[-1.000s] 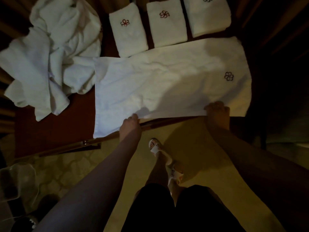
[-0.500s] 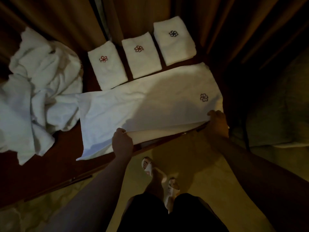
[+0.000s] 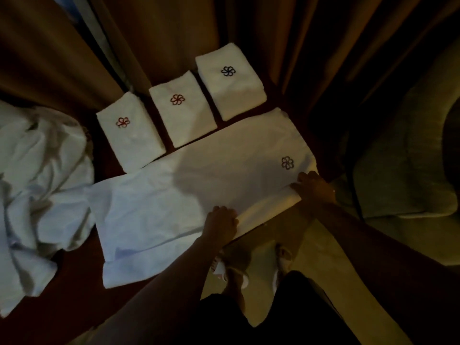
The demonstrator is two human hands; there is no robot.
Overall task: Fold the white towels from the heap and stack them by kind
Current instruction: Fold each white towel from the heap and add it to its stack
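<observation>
Both hands pinch the near hem of the towel (image 3: 199, 195) spread along the table's (image 3: 82, 282) front edge: left hand (image 3: 221, 224) mid-hem, right hand (image 3: 315, 188) near the right corner. The heap (image 3: 37, 195) lies at the table's left end.

Head-worn view, steeply down over table (image 3: 74, 290)

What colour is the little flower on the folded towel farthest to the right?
Dark, nearly black, unlike the red flowers beside it. The flower on that folded towel shows best in the head view.
</observation>
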